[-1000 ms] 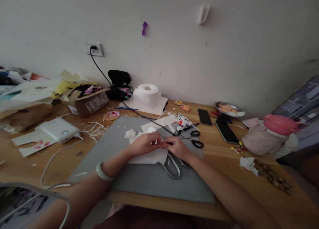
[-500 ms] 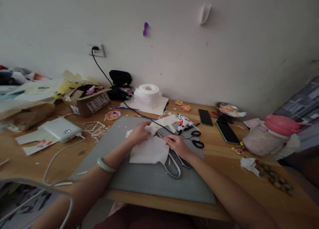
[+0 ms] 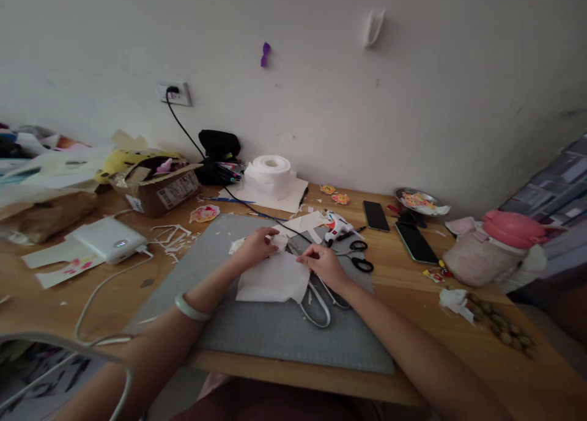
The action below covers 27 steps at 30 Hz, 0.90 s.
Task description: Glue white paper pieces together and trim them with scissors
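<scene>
Parted since a second ago: left hand (image 3: pixel 255 248) gone up the grey mat (image 3: pixel 215 268) to close on a crumpled white scrap (image 3: pixel 279 241); right hand (image 3: pixel 323 264) kept low, fingertips pinched together on something too small to tell. White sheet (image 3: pixel 274 280) now lying flat between both, large scissors (image 3: pixel 317 299) just beside.

A white paper sheet (image 3: pixel 274 279) lies flat on the grey mat (image 3: pixel 257 329).
</scene>
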Motion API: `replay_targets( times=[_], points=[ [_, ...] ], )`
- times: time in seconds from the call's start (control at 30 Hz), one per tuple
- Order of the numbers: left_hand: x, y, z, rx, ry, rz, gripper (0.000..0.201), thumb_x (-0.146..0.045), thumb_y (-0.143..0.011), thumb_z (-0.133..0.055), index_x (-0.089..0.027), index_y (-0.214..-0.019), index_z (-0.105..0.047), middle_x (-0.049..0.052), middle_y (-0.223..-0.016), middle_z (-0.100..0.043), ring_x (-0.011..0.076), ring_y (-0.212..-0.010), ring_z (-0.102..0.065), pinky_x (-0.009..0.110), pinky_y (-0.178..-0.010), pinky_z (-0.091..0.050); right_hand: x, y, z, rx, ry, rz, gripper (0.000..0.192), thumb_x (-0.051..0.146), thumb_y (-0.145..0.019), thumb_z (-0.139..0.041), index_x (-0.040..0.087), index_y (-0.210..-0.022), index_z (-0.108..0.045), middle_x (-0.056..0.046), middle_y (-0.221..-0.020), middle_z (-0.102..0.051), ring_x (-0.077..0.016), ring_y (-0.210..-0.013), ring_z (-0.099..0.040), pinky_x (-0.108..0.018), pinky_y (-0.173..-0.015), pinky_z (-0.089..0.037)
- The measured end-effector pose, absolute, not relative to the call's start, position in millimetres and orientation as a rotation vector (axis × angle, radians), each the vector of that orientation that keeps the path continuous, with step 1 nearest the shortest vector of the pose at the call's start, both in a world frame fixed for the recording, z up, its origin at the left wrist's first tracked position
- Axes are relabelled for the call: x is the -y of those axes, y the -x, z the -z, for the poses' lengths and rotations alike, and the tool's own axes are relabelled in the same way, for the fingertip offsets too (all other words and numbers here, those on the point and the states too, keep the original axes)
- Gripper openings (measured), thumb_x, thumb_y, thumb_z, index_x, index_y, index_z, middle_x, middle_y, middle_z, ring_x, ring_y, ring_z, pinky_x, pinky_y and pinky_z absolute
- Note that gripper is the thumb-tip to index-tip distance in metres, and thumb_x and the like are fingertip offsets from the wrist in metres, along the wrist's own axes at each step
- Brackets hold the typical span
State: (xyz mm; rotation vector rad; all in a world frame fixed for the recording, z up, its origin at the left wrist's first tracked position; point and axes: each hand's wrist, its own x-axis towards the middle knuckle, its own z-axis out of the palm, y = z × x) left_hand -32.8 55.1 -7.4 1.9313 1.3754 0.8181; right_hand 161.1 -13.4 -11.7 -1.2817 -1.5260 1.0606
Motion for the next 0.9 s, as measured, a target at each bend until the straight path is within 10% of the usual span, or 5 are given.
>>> replay_targets(
  times=[0.23,0.57,0.77,0.9],
  points=[
    [-57.5,32.0,9.0,-1.319,-1.676,-0.772,0.034,-0.038,-0.067,-0.054,-0.019,-0.093,-0.066,0.005,-0.087,-0.068,0.0174,-0.070,-0.060,0.027,-0.061,-0.046,16.2,-161.8,11.7,1.661,1.294,-0.970,0.046,0.055,-0.083,-0.043,0.019,-0.055,-0.042,0.004,-0.049,-0.040,-0.0091,-0.049,-0.038,-0.023,-0.050,-0.030],
    [-71.5,49.8,-8.2,-1.271,-1.179,-1.432,0.023,-0.023,-0.053,-0.063,-0.019,-0.071,-0.051,-0.003,-0.064,-0.054,0.0123,-0.061,-0.051,0.024,-0.059,-0.039,20.9,-161.7,5.7,1.970,1.165,-0.861,0.005,0.021,-0.077,-0.059,0.018,-0.075,-0.062,0.000,-0.074,-0.060,-0.0124,-0.069,-0.054,-0.024,-0.065,-0.042],
    [-96.5,82.1,-15.6,-1.243,-0.835,-1.718,0.023,-0.012,-0.046,-0.058,-0.020,-0.060,-0.042,-0.006,-0.057,-0.046,0.0082,-0.053,-0.045,0.021,-0.055,-0.037,10.7,-154.1,-8.4,2.290,1.080,-0.598,0.040,-0.001,-0.077,-0.041,0.020,-0.100,-0.067,-0.004,-0.097,-0.066,-0.0144,-0.090,-0.060,-0.028,-0.081,-0.044],
    [-99.7,84.4,-11.9,-1.244,-0.853,-1.768,0.020,-0.012,-0.047,-0.058,-0.019,-0.059,-0.044,-0.005,-0.056,-0.046,0.0102,-0.057,-0.049,0.022,-0.056,-0.040,-11.5,-119.2,-15.7,2.309,1.264,-0.440,0.018,0.011,-0.080,-0.055,0.015,-0.091,-0.069,-0.007,-0.095,-0.068,-0.0179,-0.093,-0.060,-0.030,-0.084,-0.043]
  ],
)
